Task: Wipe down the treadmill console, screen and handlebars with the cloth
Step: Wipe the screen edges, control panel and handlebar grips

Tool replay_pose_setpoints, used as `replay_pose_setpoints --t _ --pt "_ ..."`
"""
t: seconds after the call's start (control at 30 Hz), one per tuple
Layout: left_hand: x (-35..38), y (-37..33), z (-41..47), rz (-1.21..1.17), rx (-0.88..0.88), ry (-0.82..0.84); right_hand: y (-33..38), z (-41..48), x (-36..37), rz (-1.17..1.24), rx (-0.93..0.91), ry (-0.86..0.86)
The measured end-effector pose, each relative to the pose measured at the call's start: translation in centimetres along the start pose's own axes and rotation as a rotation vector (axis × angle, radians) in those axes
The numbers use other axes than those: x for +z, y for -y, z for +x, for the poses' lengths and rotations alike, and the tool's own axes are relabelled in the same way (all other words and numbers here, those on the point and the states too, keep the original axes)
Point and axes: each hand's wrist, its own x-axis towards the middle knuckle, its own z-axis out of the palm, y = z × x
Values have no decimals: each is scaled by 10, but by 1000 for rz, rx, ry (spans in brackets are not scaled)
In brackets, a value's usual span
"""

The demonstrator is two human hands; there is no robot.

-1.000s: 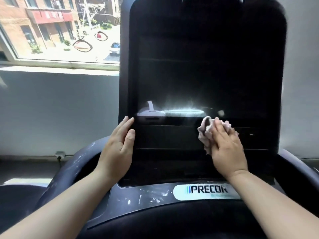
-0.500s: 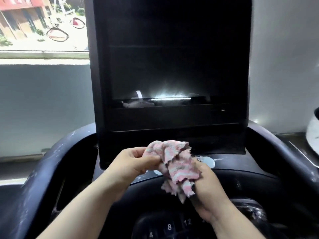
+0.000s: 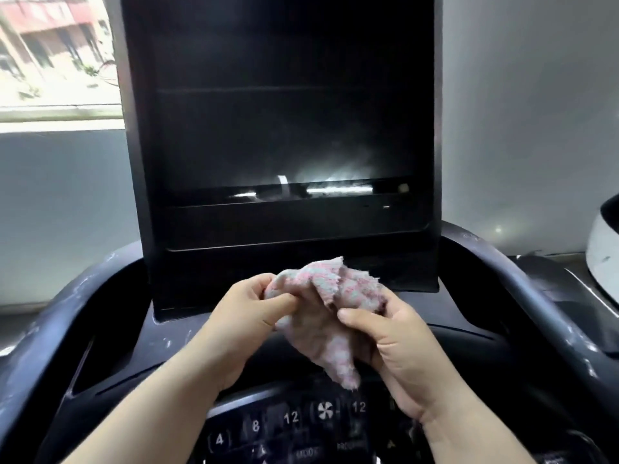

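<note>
A crumpled pink and pale grey cloth (image 3: 330, 296) is held in front of me, just below the treadmill's tall black screen (image 3: 278, 128). My left hand (image 3: 244, 316) pinches its upper left edge. My right hand (image 3: 398, 349) grips its right side, and the lower end of the cloth hangs down between the two hands. Under the hands lies the dark console (image 3: 288, 426) with number keys and a fan key. Dusty black handlebars curve out at the left (image 3: 67, 316) and the right (image 3: 522, 289).
A window (image 3: 57, 51) with a street outside is at the upper left, above a grey wall. A white rounded object (image 3: 603, 249) sits at the right edge, beyond the right handlebar.
Both hands have left the screen and come down over the console. The left hand, which rested on the screen's frame, now holds the cloth together with the right hand. The view has tilted downward.
</note>
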Motion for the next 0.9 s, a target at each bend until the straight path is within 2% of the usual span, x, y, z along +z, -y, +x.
replay_pose_setpoints --t 0.1,0.13,0.2,0.27,0.37,0.43,0.47,0.53,0.6,0.67,0.77,0.8,0.9 --pt "30 1 -7 300 193 -317 -1 0 -22 53 117 -22" --pt "41 -1 -14 386 274 -334 -2 1 -28 72 141 -51" --pt "61 -1 -27 472 427 -254 -1 2 -40 178 189 -70" --pt "78 3 -39 543 504 -155 7 0 -50 334 240 -12" --pt "103 7 -54 413 468 -144 21 -10 -59 478 282 162" --pt "115 5 -59 194 393 -244 20 -16 -63 375 244 243" --pt "118 4 -58 138 329 -308 16 -16 -64 328 230 233" --pt "114 4 -56 187 176 -330 13 -17 -64 330 214 140" --pt "105 2 -55 286 55 -211 15 -17 -63 354 187 87" --pt "97 1 -57 333 50 -164 17 -19 -61 265 170 123" --pt "87 3 -59 376 93 -341 11 -25 -54 102 149 203" --pt "84 1 -59 317 88 -335 5 -25 -50 77 149 193" --pt "72 1 -59 212 75 -152 -11 -24 -35 52 164 126"
